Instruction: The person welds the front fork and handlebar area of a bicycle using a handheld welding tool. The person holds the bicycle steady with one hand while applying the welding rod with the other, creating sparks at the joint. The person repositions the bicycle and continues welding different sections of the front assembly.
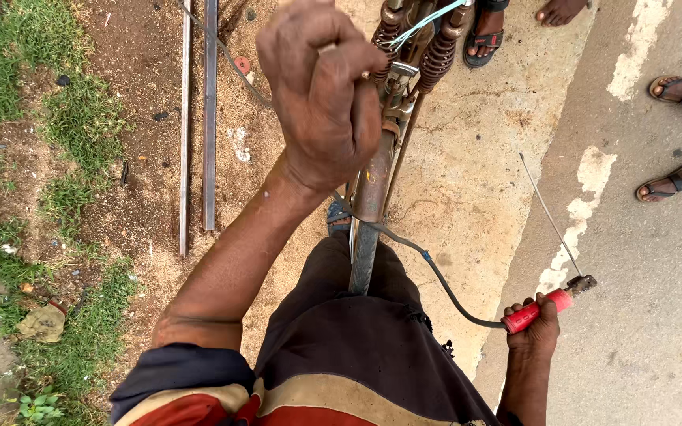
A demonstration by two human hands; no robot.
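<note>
My left hand (321, 95) is raised in a tight fist right beside a rusty metal frame (372, 185) with two coil springs (436, 55) at its top. A small pale sliver shows between its fingers; what it is stays hidden. Low at the right, my right hand (537, 331) grips a red-handled rod holder (538, 309). A thin straight rod (548, 213) sticks up out of its clamp. A dark cable (436, 276) runs from the red handle back to the frame. A thin pale wire (424, 22) crosses the springs.
Two long metal bars (208, 118) lie on the dirt at the left, beside grass (80, 118). Other people's sandalled feet (676, 91) stand on the paved road at the right, and another foot in a sandal (485, 38) is at the top. My dark shorts (357, 339) fill the bottom.
</note>
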